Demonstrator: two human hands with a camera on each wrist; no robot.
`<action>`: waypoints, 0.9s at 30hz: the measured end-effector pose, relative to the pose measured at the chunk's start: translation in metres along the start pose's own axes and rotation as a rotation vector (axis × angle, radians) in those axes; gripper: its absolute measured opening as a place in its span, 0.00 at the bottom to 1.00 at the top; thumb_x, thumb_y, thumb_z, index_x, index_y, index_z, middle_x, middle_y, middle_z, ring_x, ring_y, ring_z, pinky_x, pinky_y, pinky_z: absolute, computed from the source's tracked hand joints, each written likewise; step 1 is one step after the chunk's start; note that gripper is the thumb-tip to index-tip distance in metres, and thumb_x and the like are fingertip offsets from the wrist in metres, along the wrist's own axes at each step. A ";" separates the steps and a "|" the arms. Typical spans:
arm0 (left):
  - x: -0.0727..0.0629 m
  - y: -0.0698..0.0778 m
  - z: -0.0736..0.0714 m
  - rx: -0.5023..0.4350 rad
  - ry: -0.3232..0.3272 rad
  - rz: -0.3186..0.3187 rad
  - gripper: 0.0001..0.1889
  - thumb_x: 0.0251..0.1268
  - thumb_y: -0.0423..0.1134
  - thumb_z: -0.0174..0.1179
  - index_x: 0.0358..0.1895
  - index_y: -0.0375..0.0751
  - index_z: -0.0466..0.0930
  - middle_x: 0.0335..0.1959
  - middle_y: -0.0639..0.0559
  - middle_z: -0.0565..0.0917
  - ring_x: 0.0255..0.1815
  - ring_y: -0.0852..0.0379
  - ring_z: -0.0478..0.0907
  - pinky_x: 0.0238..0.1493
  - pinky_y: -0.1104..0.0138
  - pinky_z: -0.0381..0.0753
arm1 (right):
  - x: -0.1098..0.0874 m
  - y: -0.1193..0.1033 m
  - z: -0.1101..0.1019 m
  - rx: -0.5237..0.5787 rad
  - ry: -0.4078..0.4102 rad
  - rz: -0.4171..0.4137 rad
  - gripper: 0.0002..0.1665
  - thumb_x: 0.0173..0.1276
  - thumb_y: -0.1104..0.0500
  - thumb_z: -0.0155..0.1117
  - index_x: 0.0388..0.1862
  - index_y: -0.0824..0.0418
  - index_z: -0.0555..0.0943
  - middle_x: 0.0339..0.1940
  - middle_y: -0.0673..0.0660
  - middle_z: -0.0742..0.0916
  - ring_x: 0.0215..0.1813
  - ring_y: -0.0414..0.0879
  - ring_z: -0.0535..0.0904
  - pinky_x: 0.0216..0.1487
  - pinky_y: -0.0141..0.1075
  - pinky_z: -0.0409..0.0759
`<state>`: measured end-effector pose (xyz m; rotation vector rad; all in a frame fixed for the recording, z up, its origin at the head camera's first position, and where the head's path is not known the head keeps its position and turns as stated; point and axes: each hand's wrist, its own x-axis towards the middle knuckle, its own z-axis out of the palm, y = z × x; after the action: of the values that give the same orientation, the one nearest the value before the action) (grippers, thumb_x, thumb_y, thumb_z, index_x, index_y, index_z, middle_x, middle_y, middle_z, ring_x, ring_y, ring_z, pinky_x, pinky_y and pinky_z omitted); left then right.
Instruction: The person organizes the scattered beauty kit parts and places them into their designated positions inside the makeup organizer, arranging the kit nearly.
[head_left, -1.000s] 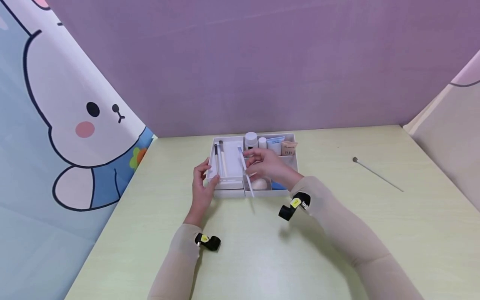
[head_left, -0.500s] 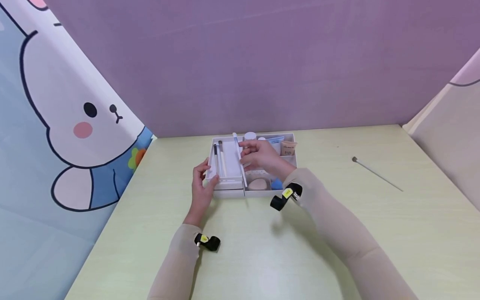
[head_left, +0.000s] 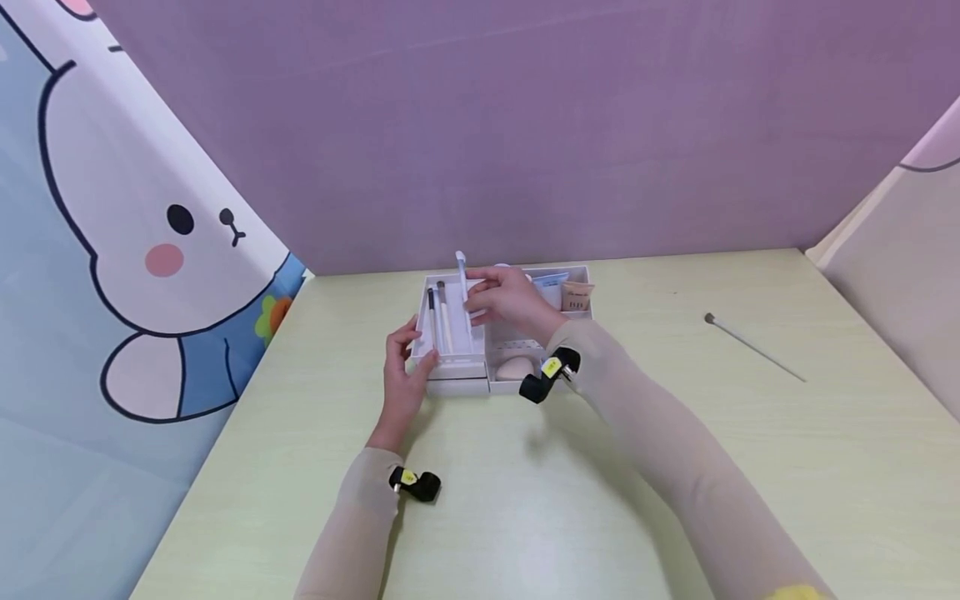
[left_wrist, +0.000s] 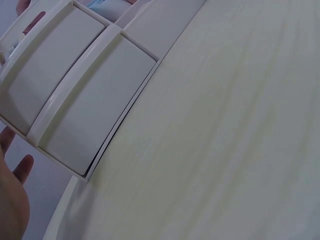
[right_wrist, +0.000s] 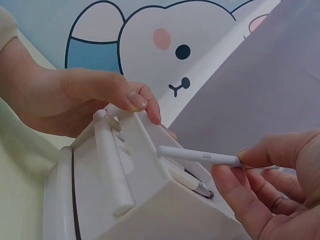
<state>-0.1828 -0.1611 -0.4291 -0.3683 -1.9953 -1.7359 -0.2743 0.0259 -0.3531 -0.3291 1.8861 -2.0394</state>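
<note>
In the head view my left hand (head_left: 402, 367) holds the front left corner of a white desktop storage box (head_left: 459, 387), thumb at the front and fingers along the side. My right hand (head_left: 510, 298) pinches a white makeup brush (head_left: 462, 279) above the box's open top-left tray. The right wrist view shows its white handle (right_wrist: 200, 155) slanting down to the tray edge; fingers partly hide its other end. Inside the tray lie a dark-handled makeup brush (head_left: 432, 312) and a pale-handled makeup brush (head_left: 446, 315). White drawer fronts (left_wrist: 100, 102) fill part of the left wrist view.
Right compartments hold a blue-white tube (head_left: 551, 287), a beige tube (head_left: 577, 297) and a pale makeup sponge (head_left: 515, 368). Another long makeup brush (head_left: 755, 347) lies on the table (head_left: 637, 500) at right. A purple backdrop (head_left: 525, 133) stands behind.
My right hand has moved left and slightly away with the makeup brush, from over the middle of the box to over the left tray. The left hand has stayed put.
</note>
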 end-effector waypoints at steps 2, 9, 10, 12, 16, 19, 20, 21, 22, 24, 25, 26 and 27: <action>0.000 -0.004 0.000 0.001 0.002 0.002 0.18 0.63 0.23 0.57 0.54 0.20 0.64 0.71 0.32 0.66 0.68 0.39 0.63 0.61 0.59 0.60 | 0.003 -0.001 0.001 0.004 0.001 0.004 0.35 0.61 0.76 0.63 0.69 0.69 0.71 0.37 0.59 0.81 0.34 0.47 0.82 0.40 0.42 0.85; 0.000 0.003 0.001 0.026 0.002 0.012 0.19 0.63 0.25 0.57 0.53 0.18 0.64 0.70 0.28 0.66 0.68 0.35 0.63 0.61 0.60 0.60 | 0.008 -0.004 0.008 -0.029 0.029 0.037 0.35 0.60 0.78 0.63 0.69 0.70 0.71 0.35 0.59 0.80 0.32 0.47 0.82 0.39 0.41 0.85; -0.001 0.004 0.001 0.028 0.005 0.012 0.19 0.63 0.25 0.57 0.53 0.18 0.64 0.70 0.28 0.66 0.68 0.35 0.63 0.61 0.62 0.60 | 0.008 -0.004 0.009 -0.044 0.030 0.033 0.35 0.60 0.78 0.63 0.68 0.70 0.71 0.35 0.59 0.80 0.31 0.47 0.82 0.39 0.42 0.85; -0.001 0.004 0.001 0.029 0.008 0.009 0.19 0.63 0.25 0.57 0.53 0.18 0.64 0.70 0.29 0.66 0.68 0.36 0.63 0.60 0.64 0.60 | 0.008 -0.004 0.011 -0.079 0.031 0.027 0.34 0.60 0.77 0.64 0.68 0.70 0.72 0.34 0.59 0.80 0.30 0.48 0.82 0.38 0.42 0.85; -0.001 0.003 0.001 0.025 0.007 0.003 0.19 0.63 0.24 0.57 0.53 0.19 0.63 0.71 0.29 0.65 0.68 0.37 0.63 0.61 0.61 0.60 | 0.007 -0.004 0.013 -0.155 0.020 0.014 0.33 0.61 0.76 0.64 0.67 0.71 0.72 0.34 0.60 0.81 0.27 0.48 0.83 0.37 0.41 0.85; -0.001 0.003 0.001 0.024 0.008 0.011 0.19 0.63 0.24 0.57 0.53 0.18 0.63 0.70 0.29 0.66 0.68 0.36 0.63 0.61 0.57 0.60 | 0.006 -0.004 0.014 -0.202 0.010 0.002 0.33 0.60 0.76 0.64 0.67 0.72 0.72 0.35 0.62 0.82 0.27 0.48 0.83 0.37 0.41 0.85; 0.000 0.003 0.001 0.023 0.009 0.016 0.19 0.63 0.24 0.57 0.53 0.18 0.63 0.70 0.28 0.66 0.68 0.36 0.63 0.61 0.56 0.60 | 0.006 -0.004 0.014 -0.213 0.007 -0.001 0.33 0.60 0.76 0.63 0.66 0.72 0.72 0.34 0.62 0.83 0.27 0.48 0.84 0.37 0.40 0.85; 0.000 0.003 0.001 0.024 0.011 0.019 0.19 0.62 0.24 0.57 0.53 0.18 0.64 0.70 0.28 0.66 0.68 0.35 0.63 0.62 0.56 0.60 | 0.006 -0.004 0.013 -0.225 0.003 -0.004 0.33 0.60 0.76 0.63 0.66 0.72 0.72 0.34 0.62 0.83 0.28 0.48 0.84 0.38 0.40 0.85; 0.000 0.003 0.001 0.024 0.013 0.023 0.19 0.62 0.23 0.57 0.53 0.17 0.64 0.70 0.28 0.66 0.68 0.35 0.63 0.62 0.56 0.60 | 0.005 -0.004 0.013 -0.235 0.002 -0.004 0.33 0.60 0.76 0.63 0.66 0.72 0.72 0.34 0.62 0.83 0.28 0.49 0.84 0.38 0.40 0.85; -0.001 0.002 0.001 0.023 0.016 0.029 0.18 0.62 0.23 0.56 0.52 0.17 0.64 0.69 0.27 0.66 0.68 0.34 0.63 0.61 0.57 0.61 | 0.005 -0.004 0.013 -0.254 -0.002 -0.004 0.33 0.60 0.76 0.63 0.66 0.72 0.72 0.34 0.62 0.83 0.28 0.49 0.84 0.38 0.39 0.85; -0.001 0.002 0.001 0.023 0.018 0.031 0.18 0.62 0.23 0.56 0.52 0.17 0.64 0.69 0.27 0.66 0.68 0.34 0.63 0.61 0.58 0.61 | 0.004 -0.004 0.013 -0.265 -0.003 -0.004 0.32 0.60 0.76 0.63 0.66 0.72 0.73 0.34 0.61 0.83 0.29 0.49 0.84 0.38 0.39 0.85; -0.001 0.002 0.001 0.022 0.019 0.032 0.18 0.62 0.22 0.56 0.52 0.17 0.63 0.69 0.27 0.66 0.68 0.34 0.63 0.61 0.59 0.61 | 0.004 -0.004 0.013 -0.273 -0.005 -0.004 0.32 0.60 0.75 0.64 0.66 0.71 0.73 0.34 0.61 0.83 0.29 0.49 0.84 0.38 0.39 0.85; -0.001 0.002 0.001 0.022 0.021 0.033 0.18 0.61 0.22 0.56 0.52 0.17 0.63 0.69 0.27 0.66 0.68 0.34 0.63 0.61 0.60 0.61 | 0.004 -0.004 0.013 -0.283 -0.006 -0.004 0.32 0.60 0.75 0.64 0.66 0.71 0.73 0.34 0.61 0.83 0.29 0.48 0.84 0.38 0.39 0.85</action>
<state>-0.1809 -0.1594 -0.4277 -0.3718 -1.9808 -1.6897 -0.2733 0.0129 -0.3480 -0.4081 2.1736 -1.7708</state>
